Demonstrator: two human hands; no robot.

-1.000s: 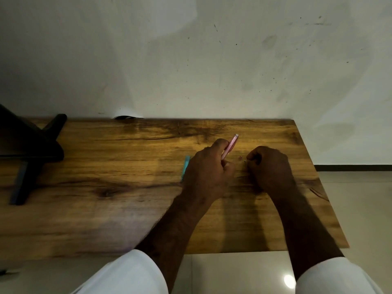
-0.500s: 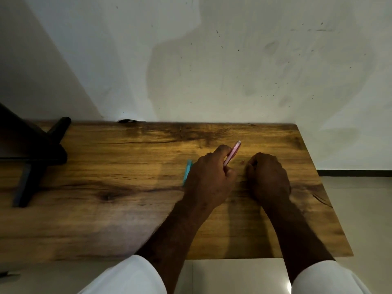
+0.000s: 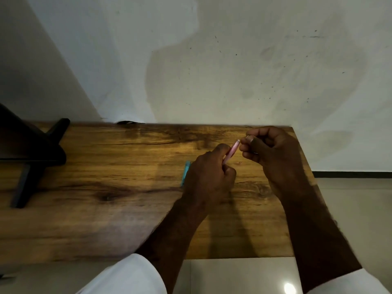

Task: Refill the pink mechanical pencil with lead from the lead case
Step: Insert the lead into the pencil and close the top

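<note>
My left hand (image 3: pixel 209 175) is closed around the pink mechanical pencil (image 3: pixel 232 150), which points up and to the right out of the fist. My right hand (image 3: pixel 273 151) is raised above the wooden table (image 3: pixel 106 187), thumb and forefinger pinched together right at the pencil's top end; whatever they pinch is too small to make out. A teal object (image 3: pixel 186 172), likely the lead case, lies on the table just left of my left hand, mostly hidden behind it.
A black stand (image 3: pixel 31 158) sits at the table's far left. The table's back edge meets a white wall (image 3: pixel 212 71). Its right edge (image 3: pixel 305 162) drops off to a tiled floor (image 3: pixel 356 209) close beside my right hand.
My right hand has lifted off the table and moved up to the pencil's top end, fingers pinched. My left hand keeps its hold on the pencil.
</note>
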